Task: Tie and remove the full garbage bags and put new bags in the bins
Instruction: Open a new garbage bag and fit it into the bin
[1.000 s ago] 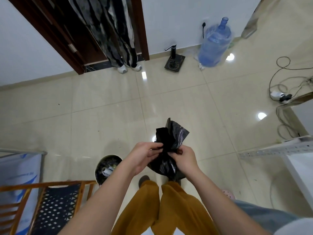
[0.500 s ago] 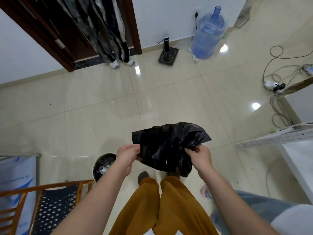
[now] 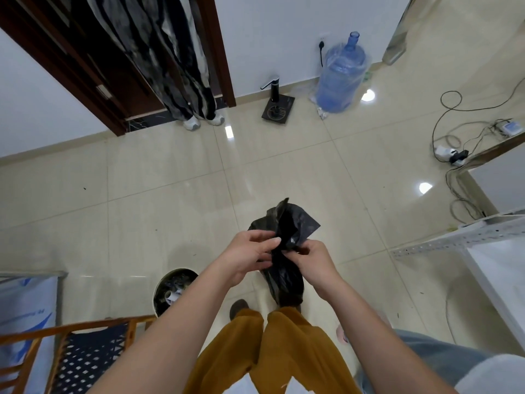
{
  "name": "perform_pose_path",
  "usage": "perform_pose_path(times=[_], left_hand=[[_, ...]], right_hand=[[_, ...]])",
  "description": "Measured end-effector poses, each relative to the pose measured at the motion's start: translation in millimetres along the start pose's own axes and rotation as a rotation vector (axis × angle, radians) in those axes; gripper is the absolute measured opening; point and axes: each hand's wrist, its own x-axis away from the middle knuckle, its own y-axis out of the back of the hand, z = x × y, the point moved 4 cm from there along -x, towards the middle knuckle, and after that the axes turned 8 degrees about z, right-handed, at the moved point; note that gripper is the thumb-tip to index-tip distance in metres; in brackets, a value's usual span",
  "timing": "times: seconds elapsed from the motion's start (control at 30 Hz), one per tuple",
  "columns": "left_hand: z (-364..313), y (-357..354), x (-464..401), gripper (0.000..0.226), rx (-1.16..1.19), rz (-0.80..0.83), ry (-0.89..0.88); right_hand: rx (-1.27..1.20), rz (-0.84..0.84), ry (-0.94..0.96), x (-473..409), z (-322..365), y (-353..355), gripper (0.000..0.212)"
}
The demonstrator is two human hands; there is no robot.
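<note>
Bag (image 3: 284, 223), spread wide half a second ago, is bunched again between my left hand (image 3: 250, 253) and right hand (image 3: 311, 260), both pinching it above the bin (image 3: 163, 285); I judge its mouth unopened.

From my remote feed: bag (image 3: 287, 223) was thin black plastic, crinkled, w/ a dull sheen. Floor (image 3: 170, 194) was glossy cream tile, smooth, mirroring ceiling lights. Water jug (image 3: 339, 78) was clear blue plastic under a transparent film wrap. Door frame (image 3: 218, 46) looked like dark polished wood. Chair (image 3: 71, 345) had an orange-brown wood frame & woven dark seat. Trousers (image 3: 255, 351) were matt mustard cloth. Shelf rail (image 3: 460, 237) was perforated, white-painted metal.
</note>
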Motion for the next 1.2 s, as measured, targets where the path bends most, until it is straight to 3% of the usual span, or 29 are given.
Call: perform_pose_path(times=[0.13,0.4,0.63,0.97,1.1,1.2], left_hand=[[-0.2,0.8,-1.6,0.003,-0.008,-0.103,-0.054],[3.3,14.1,-5.0,0.015,0.097,-0.166,-0.099],[22.4,50.0,-3.7,0.006,0.318,-0.321,-0.051],[30.6,61.5,-1.3,0.007,0.38,-0.386,-0.041],[28.2,61.9,-0.2,0.007,0.465,-0.361,-0.095],[24.9,57.5,0.0,0.009,0.505,-0.314,-0.116]], right_hand=[[-0.054,0.012,0.018,1.6,5.1,-2.3,0.011],[-0.158,-0.126,0.009,1.9,-3.8,15.5,0.011],[-0.325,-0.343,-0.096,5.3,-28.6,51.1,0.006],[-0.236,-0.434,-0.165,7.3,-42.8,66.8,0.008],[-0.172,-0.371,-0.244,7.0,-46.9,67.0,0.02],[-0.047,-0.392,-0.25,10.2,-43.9,66.7,0.043]])
